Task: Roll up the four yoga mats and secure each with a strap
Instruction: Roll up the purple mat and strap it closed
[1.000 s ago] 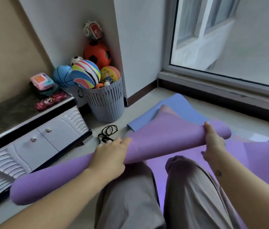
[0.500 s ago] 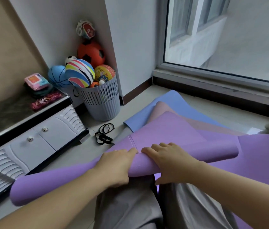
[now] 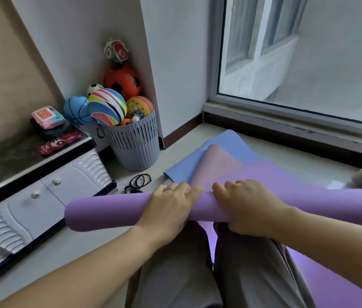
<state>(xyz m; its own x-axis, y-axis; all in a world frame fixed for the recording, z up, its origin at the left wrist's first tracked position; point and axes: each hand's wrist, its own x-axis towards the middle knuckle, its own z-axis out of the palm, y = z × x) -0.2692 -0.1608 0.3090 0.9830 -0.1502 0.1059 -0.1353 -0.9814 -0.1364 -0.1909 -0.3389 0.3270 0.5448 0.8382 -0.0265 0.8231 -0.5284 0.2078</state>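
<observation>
Purple foam, the rolled mat point(image 3: 104, 211) lies across the person's knees, its left end jutting out over the floor near the black straps point(image 3: 139, 182). The left hand point(image 3: 171, 207) reaches forward, palm on top, fingers curled over the roll's far side. Just beside it, the right hand point(image 3: 246, 207) grips likewise, thumb seemingly tucked underneath. Beyond lie a pink mat point(image 3: 218, 163) and a blue mat point(image 3: 231, 147), flat.

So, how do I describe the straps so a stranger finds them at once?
Find the grey basket of balls in the corner. On the floor before it, between the white cabinet and the blue mat, lie the straps: thin black loops, not a flat sheet like the mat.
</observation>
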